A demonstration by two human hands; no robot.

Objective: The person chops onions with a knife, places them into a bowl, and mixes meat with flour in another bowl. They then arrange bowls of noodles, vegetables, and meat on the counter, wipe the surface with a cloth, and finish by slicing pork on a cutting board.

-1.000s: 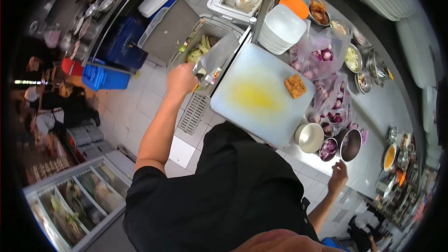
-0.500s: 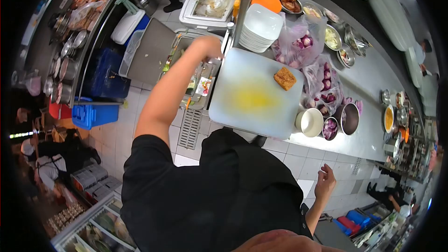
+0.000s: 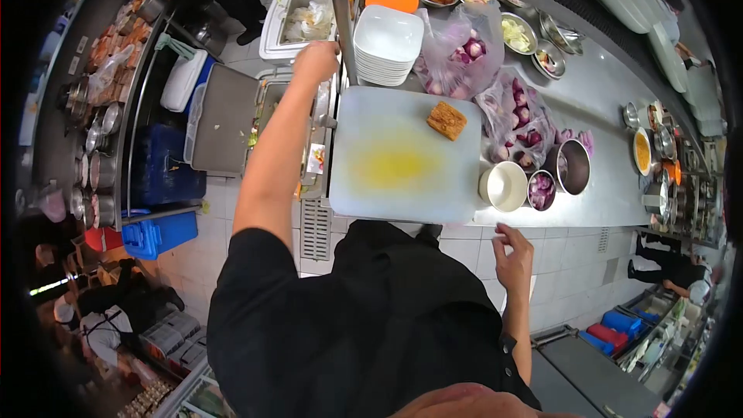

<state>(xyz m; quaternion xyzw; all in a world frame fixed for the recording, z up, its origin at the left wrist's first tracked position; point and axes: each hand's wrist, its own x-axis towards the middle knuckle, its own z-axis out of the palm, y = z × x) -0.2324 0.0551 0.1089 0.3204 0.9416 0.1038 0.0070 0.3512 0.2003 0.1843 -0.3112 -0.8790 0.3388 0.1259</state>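
Note:
My left hand (image 3: 316, 62) reaches past the far left corner of the white cutting board (image 3: 457, 193), its fingers closed beside an upright metal post (image 3: 340, 23). What those fingers hold, if anything, is hidden. On the board, a browned square block of food (image 3: 446, 120) lies near the far right corner, and a yellow stain marks the middle. My right hand (image 3: 515, 259) hangs in front of the counter edge, fingers loosely bent and apart, holding nothing. Nearest to it are a cream pot (image 3: 507, 187) and a metal cup of cut red onion (image 3: 541, 190).
White square dishes (image 3: 389, 39) are stacked behind the board. Bags of red onions (image 3: 468, 50) and bowls of ingredients (image 3: 517, 34) stand along the counter. A lidded white bin (image 3: 271, 42) is at the far left. Other people work at both sides.
My left hand has moved away from me, farther along the board's left side toward the post. My right hand has come up closer to the counter edge. The view has shifted.

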